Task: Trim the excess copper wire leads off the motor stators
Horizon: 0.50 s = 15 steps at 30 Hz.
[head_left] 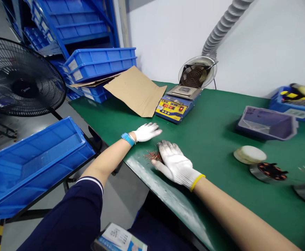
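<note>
Both my hands wear white knit gloves and rest on the green mat (210,132). My left hand (146,131) lies flat with fingers stretched out, palm down, near the mat's left edge; a blue band circles its wrist. My right hand (173,163) lies palm down with fingers spread, its fingertips against a small heap of copper wire scraps (152,155) by the worn front edge. Neither hand holds anything.
A blue-and-yellow solder pot (177,104) stands behind my hands under a grey extraction hose (222,26). Cardboard (136,90) and stacked blue bins (100,62) lie far left. A grey tray (267,122), tape roll (250,154) and wound stators (267,172) sit right. A fan (19,76) and blue crate (32,164) stand left.
</note>
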Available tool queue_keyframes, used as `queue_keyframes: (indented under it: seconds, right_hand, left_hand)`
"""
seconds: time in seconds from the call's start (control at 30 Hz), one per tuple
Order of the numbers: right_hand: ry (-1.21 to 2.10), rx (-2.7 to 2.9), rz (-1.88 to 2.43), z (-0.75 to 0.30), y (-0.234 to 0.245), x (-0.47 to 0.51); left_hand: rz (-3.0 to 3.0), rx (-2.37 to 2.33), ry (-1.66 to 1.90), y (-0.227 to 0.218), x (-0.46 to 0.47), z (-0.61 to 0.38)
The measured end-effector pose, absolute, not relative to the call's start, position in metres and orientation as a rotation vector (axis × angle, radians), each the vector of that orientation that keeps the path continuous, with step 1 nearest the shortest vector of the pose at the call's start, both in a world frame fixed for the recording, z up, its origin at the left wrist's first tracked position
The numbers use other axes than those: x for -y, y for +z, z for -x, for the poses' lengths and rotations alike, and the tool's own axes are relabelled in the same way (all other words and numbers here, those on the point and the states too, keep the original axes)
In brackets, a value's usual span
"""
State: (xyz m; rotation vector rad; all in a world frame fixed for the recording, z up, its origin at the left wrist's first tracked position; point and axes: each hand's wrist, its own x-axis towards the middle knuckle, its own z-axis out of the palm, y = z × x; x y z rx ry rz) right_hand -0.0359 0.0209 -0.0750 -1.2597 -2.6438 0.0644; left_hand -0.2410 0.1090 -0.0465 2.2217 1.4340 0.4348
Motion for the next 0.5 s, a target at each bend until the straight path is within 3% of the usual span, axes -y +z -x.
queue_keyframes:
  seconds: [0.27, 0.5]
  right_hand:
    - [0.198, 2.242, 1.553, -0.091, -0.092, -0.005]
    - [0.278, 2.206, 1.735, -0.135, -0.088, 0.032]
  left_hand:
    - [-2.573, -1.223, 0.014, -0.043, -0.059, 0.194]
    - [-2.211, -1.917, 0.096, -0.029, -0.131, 0.181]
